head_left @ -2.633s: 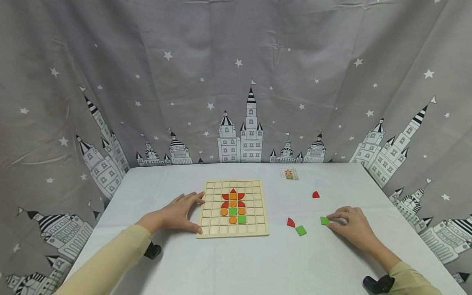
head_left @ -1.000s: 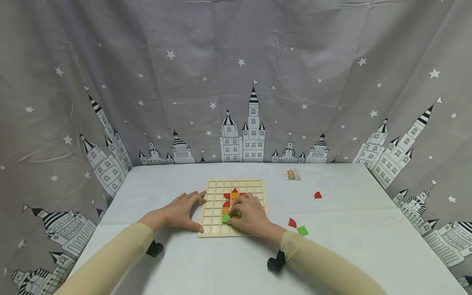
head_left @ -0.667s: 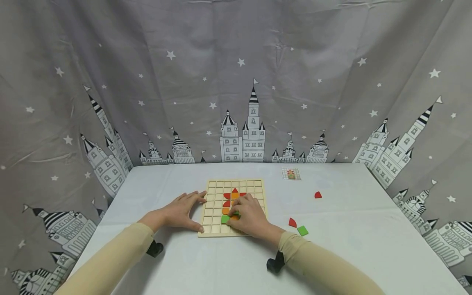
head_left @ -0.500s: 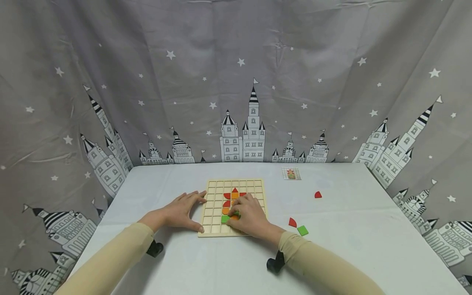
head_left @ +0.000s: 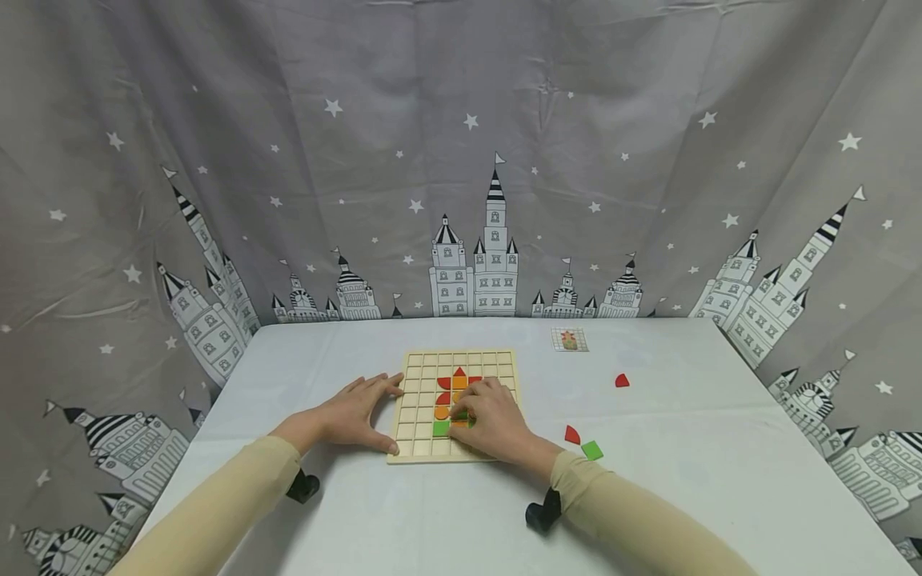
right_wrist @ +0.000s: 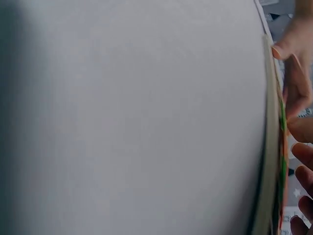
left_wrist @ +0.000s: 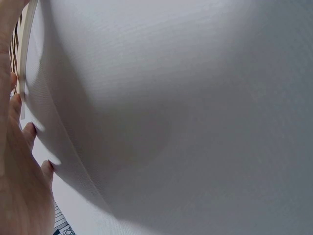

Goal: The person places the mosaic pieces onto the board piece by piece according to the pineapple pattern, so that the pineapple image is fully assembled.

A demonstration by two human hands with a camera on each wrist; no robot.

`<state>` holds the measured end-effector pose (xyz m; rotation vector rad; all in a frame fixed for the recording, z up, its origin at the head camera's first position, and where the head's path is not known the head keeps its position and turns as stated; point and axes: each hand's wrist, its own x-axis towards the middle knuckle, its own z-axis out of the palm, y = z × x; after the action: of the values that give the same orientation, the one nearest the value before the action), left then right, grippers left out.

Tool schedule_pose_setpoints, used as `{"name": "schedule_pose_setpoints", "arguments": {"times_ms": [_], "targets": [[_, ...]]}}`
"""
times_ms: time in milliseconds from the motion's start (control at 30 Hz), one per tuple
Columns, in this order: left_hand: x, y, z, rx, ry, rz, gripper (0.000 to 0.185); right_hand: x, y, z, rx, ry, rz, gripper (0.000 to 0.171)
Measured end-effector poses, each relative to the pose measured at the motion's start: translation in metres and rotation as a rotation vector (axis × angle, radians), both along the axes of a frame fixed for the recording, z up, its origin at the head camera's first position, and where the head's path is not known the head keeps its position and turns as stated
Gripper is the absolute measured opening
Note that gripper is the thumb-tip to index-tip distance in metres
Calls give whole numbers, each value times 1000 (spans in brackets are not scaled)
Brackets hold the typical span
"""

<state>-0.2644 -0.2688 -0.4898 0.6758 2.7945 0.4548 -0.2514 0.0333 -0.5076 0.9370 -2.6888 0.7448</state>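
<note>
Wooden grid board [head_left: 497, 364] square on the white tabletop [head_left: 684, 472], its near edge parallel to the tabletop's front edge. Left hand [head_left: 346, 416] flat against the board's left edge, fingers straight, thumb at the near left corner, holding nothing. Right hand [head_left: 493, 420] over the board's lower middle, fingers curled down onto the coloured pieces; whether pinching a piece or only pressing, cannot tell. Green square [head_left: 441, 428] seated in a cell just left of those fingertips, below the orange and red pieces [head_left: 452, 382] of the figure. Loose on the tabletop right of the board: red quarter-round [head_left: 571, 435] touching or nearly touching a green square piece [head_left: 592, 450], another red piece [head_left: 621, 381] farther back, well apart. Small pattern card [head_left: 569, 340] near the far edge. Wide bare cloth to the right and front.
</note>
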Motion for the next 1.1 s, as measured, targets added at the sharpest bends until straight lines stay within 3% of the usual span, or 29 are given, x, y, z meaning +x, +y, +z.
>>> {"name": "schedule_pose_setpoints", "arguments": {"times_ms": [133, 300, 800, 967, 1100], "targets": [[0, 0, -1, 2, 4, -7, 105, -5, 18, 8, -38, -45, -26, 23], [0, 0, -2, 5, 5, -10, 105, -15, 59, 12, -85, -36, -106, 23], [2, -1, 2, 22, 15, -19, 104, -34, 213, 0, -37, -35, -515, 38], [1, -2, 1, 24, 14, -20, 104, -34, 235, -5, -6, -66, -629, 50], [0, -2, -2, 13, 8, -12, 104, -36, 238, -7, 24, -119, -670, 58]]}}
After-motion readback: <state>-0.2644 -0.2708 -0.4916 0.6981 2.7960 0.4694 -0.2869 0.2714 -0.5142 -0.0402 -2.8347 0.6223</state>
